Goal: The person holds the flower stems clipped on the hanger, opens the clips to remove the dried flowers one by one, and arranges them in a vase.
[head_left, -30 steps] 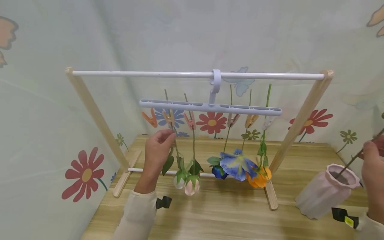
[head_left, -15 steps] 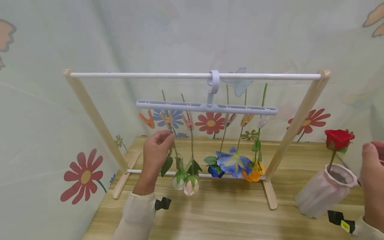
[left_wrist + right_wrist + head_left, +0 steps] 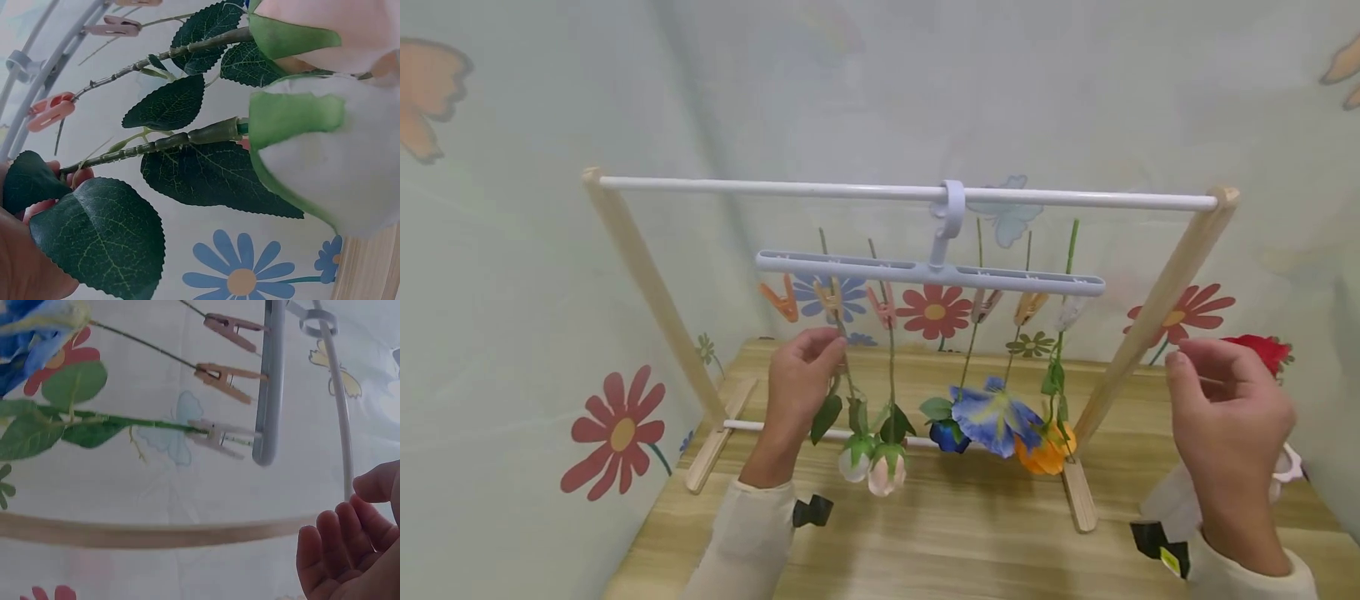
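Note:
My left hand [image 3: 801,375] pinches the stem of a white rose [image 3: 331,156] that hangs head down from a yellow clothespin [image 3: 829,298]. Its fingers [image 3: 81,176] lie behind the stem, among dark leaves. Beside it a pale pink rose [image 3: 887,472] hangs from a pink clothespin [image 3: 882,307]. My right hand [image 3: 1234,421] is raised right of the hanger, fingers loosely curled, holding nothing. Behind it a red rose [image 3: 1262,350] stands above a pale pink vase [image 3: 1172,496], which the hand and sleeve partly hide.
A blue-grey hanger [image 3: 850,267] hooks over the white rod [image 3: 760,188] of a wooden stand [image 3: 647,292]. An orange clothespin [image 3: 781,302] at its left end holds nothing. On the right hang a dark blue flower [image 3: 949,436], a blue-violet flower [image 3: 996,419] and an orange flower [image 3: 1043,452].
My right hand let go of the red rose in the vase, then moved left toward the stand. The left hand has stayed at the white rose's stem.

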The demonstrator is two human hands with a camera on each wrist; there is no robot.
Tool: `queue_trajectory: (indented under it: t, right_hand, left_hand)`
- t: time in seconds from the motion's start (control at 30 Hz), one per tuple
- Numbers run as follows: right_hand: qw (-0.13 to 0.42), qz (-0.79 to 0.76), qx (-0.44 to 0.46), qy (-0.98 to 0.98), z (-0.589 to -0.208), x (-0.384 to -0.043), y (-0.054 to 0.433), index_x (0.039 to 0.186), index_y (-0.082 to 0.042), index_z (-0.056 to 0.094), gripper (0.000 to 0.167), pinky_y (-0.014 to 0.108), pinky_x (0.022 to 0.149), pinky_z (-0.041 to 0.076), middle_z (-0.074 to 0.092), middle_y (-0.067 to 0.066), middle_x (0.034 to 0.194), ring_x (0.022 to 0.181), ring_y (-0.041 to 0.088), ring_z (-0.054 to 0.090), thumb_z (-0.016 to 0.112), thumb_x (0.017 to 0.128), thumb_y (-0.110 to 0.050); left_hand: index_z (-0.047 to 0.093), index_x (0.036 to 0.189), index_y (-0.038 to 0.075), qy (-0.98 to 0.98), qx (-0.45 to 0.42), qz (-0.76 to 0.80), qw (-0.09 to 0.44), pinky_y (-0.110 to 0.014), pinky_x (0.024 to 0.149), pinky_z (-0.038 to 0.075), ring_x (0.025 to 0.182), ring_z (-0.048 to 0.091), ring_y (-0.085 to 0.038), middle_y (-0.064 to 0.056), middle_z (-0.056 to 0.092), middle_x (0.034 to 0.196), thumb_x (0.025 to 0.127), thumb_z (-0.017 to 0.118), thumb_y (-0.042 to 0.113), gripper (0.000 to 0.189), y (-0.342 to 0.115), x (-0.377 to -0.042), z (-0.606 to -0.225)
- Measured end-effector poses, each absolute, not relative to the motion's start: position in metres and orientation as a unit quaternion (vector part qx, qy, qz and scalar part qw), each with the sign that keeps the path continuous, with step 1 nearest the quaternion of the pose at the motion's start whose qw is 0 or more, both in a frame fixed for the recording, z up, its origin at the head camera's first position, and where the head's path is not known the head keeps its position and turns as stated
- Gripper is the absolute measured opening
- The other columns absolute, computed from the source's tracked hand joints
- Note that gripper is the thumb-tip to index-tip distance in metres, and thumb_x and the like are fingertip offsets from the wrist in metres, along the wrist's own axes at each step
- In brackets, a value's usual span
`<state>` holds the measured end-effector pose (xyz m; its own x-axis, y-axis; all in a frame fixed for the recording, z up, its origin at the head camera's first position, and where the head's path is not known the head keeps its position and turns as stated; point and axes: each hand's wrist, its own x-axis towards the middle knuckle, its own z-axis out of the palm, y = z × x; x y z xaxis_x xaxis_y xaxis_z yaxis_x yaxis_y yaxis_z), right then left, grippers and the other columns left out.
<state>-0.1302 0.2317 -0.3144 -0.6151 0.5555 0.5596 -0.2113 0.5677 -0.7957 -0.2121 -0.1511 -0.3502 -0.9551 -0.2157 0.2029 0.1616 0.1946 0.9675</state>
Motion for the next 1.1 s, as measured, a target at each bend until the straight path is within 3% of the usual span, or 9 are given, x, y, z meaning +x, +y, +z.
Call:
queue_trajectory:
  t: [0.3, 0.6, 0.7, 0.9, 1.1]
  right_hand:
    - [0.387, 0.474, -0.008, -0.791, -0.318, -0.140, 0.180, 0.112, -0.003, 0.073, 0.020, 0.004, 0.073, 0.049, 0.063, -0.030, 0.092, 0.080, -0.006, 0.062, 0.071, 0.094, -0.011]
    - [0.322, 0.526, 0.073, -0.784, -0.327, -0.152, 0.112, 0.108, -0.001, 0.072, 0.016, 0.008, 0.073, 0.051, 0.073, 0.006, 0.096, 0.079, 0.003, 0.062, 0.071, 0.093, -0.007]
    - [0.306, 0.527, 0.104, -0.786, -0.322, -0.155, 0.088, 0.111, -0.004, 0.072, 0.019, 0.010, 0.075, 0.053, 0.074, 0.008, 0.099, 0.082, 0.007, 0.065, 0.072, 0.093, -0.008]
    - [0.276, 0.523, 0.175, -0.787, -0.310, -0.166, 0.034, 0.116, -0.005, 0.071, 0.024, 0.026, 0.080, 0.061, 0.074, 0.008, 0.103, 0.086, 0.017, 0.072, 0.072, 0.092, -0.009]
    - [0.247, 0.523, 0.197, -0.792, -0.301, -0.180, -0.010, 0.132, -0.003, 0.062, 0.042, 0.037, 0.090, 0.061, 0.068, 0.013, 0.124, 0.103, 0.025, 0.073, 0.072, 0.092, -0.011]
  left_hand:
    - [0.073, 0.113, 0.001, -0.754, 0.013, -0.638, 0.153, -0.023, 0.071, 0.055, 0.078, 0.067, -0.011, -0.020, 0.073, 0.103, 0.095, 0.070, 0.018, 0.025, -0.153, -0.209, -0.351]
    - [0.074, 0.110, 0.004, -0.754, 0.014, -0.639, 0.151, -0.026, 0.072, 0.054, 0.079, 0.066, -0.013, -0.012, 0.072, 0.096, 0.095, 0.071, 0.019, 0.022, -0.151, -0.208, -0.351]
    - [0.073, 0.109, 0.003, -0.750, 0.009, -0.645, 0.148, -0.027, 0.072, 0.056, 0.078, 0.067, -0.013, -0.014, 0.072, 0.096, 0.095, 0.070, 0.018, 0.021, -0.150, -0.207, -0.351]
    - [0.073, 0.109, 0.003, -0.746, 0.005, -0.648, 0.153, -0.028, 0.071, 0.058, 0.079, 0.067, -0.014, -0.014, 0.072, 0.096, 0.095, 0.071, 0.017, 0.020, -0.150, -0.204, -0.350]
    - [0.074, 0.108, 0.004, -0.741, -0.006, -0.653, 0.156, -0.028, 0.069, 0.059, 0.078, 0.069, -0.014, -0.014, 0.074, 0.097, 0.094, 0.072, 0.021, 0.022, -0.150, -0.203, -0.351]
